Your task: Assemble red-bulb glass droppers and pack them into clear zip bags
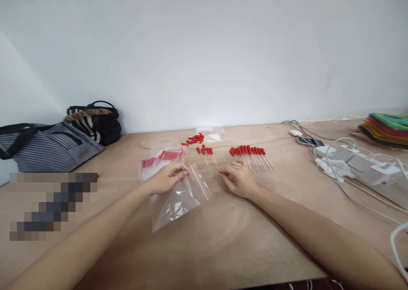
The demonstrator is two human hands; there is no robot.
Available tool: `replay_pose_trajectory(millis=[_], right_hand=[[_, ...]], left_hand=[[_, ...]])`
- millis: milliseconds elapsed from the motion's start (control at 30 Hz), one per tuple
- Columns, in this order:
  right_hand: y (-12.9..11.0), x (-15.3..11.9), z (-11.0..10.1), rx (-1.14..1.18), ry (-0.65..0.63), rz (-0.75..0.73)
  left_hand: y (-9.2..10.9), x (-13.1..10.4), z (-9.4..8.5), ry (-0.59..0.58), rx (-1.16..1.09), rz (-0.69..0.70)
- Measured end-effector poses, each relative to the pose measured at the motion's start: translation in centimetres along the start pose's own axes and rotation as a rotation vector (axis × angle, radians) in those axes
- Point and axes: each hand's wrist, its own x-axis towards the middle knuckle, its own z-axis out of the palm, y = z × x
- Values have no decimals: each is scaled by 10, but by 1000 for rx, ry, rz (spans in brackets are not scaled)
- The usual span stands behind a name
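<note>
My left hand (168,177) pinches a clear zip-lock bag (181,201) near its upper part; nothing shows inside it. Beneath and behind this hand lie flat plastic bags (162,157) containing red-bulbed droppers. My right hand (239,179) rests on the table with its fingers loosely bent and apart, and no object shows in them. Just beyond it is a row of droppers with red bulbs (250,152); the hand hides some of their tips. A smaller group of red-bulbed droppers (207,156) lies between the two hands, tips pointing toward me.
Loose red bulbs (194,139) and clear tubes on a plastic bag (213,136) lie near the wall. At right are a power strip with white chargers (363,167), cables and a stack of coloured sheets (387,128). Bags (57,143) stand at left.
</note>
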Motion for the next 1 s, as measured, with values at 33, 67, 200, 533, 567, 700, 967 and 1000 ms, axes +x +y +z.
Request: replay_pose_trajectory(millis=[33,67,200,533,567,700,967,1000], right_hand=[[1,0,0,-2,-20,12],[1,-1,0,-3,-44,23],[0,-2,-3,16,-139,38],[-6,1,-9,202,-326,-38],[-6,1,-9,217,-328,-42],[-7,0,-9,269,-293,-55],[-6,0,-8,233,-299,-34],[-5,0,-8,232,-293,-28]], left_hand=[[2,4,12,-6,47,35],[4,7,22,38,121,72],[13,3,44,167,310,210],[27,-16,71,-54,212,106],[26,-16,71,-54,207,110],[24,-15,71,-45,197,127],[24,-15,71,-47,208,122],[24,-15,72,-44,207,120]])
